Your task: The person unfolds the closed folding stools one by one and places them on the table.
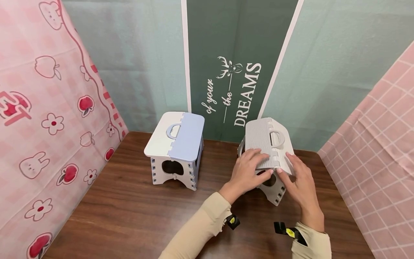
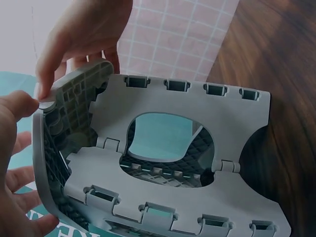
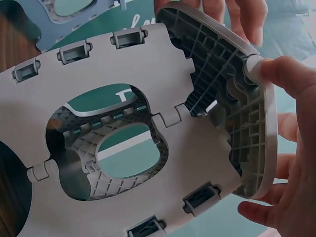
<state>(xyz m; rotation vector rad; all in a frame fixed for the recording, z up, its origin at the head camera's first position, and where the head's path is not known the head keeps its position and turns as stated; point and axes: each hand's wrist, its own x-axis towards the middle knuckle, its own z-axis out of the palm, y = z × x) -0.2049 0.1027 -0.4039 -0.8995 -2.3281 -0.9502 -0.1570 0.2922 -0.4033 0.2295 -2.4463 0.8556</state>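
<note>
A grey folding step stool point(image 1: 258, 138) stands at the right of the table, its two seat halves tilted up into a low ridge along the middle hinge. My left hand point(image 1: 247, 171) rests on the left half with fingers spread and thumb by the hinge at the near edge. On the right half lie the fingers of my right hand point(image 1: 300, 180); its thumb touches the round hinge end point(image 3: 253, 68). Seen from the near side, the end panel point(image 2: 163, 197) is slightly bent at its hinges, around an oval opening. Ribs show under the seat point(image 3: 242, 138).
To the left, a white and blue folding stool point(image 1: 185, 136) stands fully unfolded on the brown wooden table point(image 1: 129, 212). Behind hangs a green cloth point(image 1: 239, 32) with printed words. Patterned pink cloths flank the table at left point(image 1: 48, 118) and right point(image 1: 381, 154).
</note>
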